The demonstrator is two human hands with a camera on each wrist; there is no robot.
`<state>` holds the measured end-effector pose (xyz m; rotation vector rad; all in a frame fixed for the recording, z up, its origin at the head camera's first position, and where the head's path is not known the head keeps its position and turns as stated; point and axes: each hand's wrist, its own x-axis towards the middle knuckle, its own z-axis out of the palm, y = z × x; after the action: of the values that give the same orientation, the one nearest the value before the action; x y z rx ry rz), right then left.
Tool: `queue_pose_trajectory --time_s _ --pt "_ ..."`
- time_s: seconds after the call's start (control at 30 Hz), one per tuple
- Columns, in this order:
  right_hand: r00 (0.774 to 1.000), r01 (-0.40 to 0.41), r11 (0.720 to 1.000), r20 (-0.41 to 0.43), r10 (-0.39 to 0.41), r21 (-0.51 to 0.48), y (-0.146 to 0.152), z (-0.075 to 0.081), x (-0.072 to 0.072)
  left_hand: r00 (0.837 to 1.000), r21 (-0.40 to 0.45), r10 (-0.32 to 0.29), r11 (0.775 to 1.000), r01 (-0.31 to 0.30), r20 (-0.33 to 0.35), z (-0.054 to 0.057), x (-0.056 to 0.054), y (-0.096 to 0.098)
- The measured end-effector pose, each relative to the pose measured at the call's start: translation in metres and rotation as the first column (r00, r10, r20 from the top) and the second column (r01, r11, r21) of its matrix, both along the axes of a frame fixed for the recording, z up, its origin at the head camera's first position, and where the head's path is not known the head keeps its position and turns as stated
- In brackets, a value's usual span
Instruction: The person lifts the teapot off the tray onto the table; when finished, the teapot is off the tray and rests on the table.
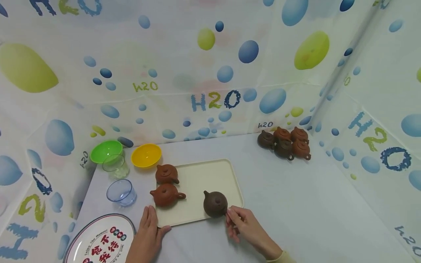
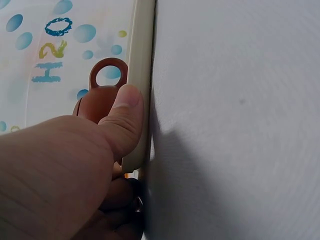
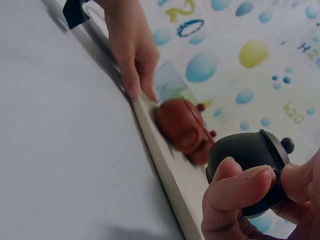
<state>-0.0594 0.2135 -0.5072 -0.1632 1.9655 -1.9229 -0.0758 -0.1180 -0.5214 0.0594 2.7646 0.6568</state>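
Observation:
My right hand (image 1: pixel 243 224) pinches the handle of a dark brown teapot (image 1: pixel 215 204) between thumb and fingers, over the front right part of a cream tray (image 1: pixel 210 175). In the right wrist view the dark teapot (image 3: pixel 240 152) shows its lid knob, and its handle is mostly hidden by my fingers. My left hand (image 1: pixel 147 232) touches the tray's front left corner, fingers straight along the left side and thumb (image 2: pixel 125 117) on the front edge. Two reddish-brown teapots, a front one (image 1: pixel 164 196) and a back one (image 1: pixel 166 173), stand at the tray's left side.
Several brown teapots (image 1: pixel 283 147) stand grouped at the back right. Left of the tray are a green bowl (image 1: pixel 105 150), a yellow bowl (image 1: pixel 146 155), a clear glass (image 1: pixel 119 171), a blue glass (image 1: pixel 121 193) and a white plate (image 1: pixel 88 239). Patterned cloth walls (image 1: pixel 171 113) border the table.

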Motion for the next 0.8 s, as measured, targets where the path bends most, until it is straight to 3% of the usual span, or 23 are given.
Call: queue_pose_trajectory --time_s 0.3,0.53,0.67,0.8 --pt "0.993 0.121 0.992 -0.001 -0.121 0.039 0.03 -0.001 -0.001 0.999 -0.006 -0.016 1.0 0.016 -0.034 0.001 0.003 -0.001" --pt "0.971 0.23 0.969 0.04 -0.235 0.089 0.047 -0.004 0.001 0.999 -0.001 -0.015 1.0 0.015 -0.034 0.001 0.003 0.0" --pt "0.964 0.263 0.956 -0.007 -0.264 0.132 0.059 -0.007 0.0 0.999 0.002 -0.014 1.0 0.014 -0.034 0.0 0.003 0.0" --pt "0.936 0.353 0.92 -0.053 -0.349 0.173 0.07 -0.011 -0.005 0.999 0.002 -0.02 1.0 0.02 -0.048 0.0 0.004 -0.001"
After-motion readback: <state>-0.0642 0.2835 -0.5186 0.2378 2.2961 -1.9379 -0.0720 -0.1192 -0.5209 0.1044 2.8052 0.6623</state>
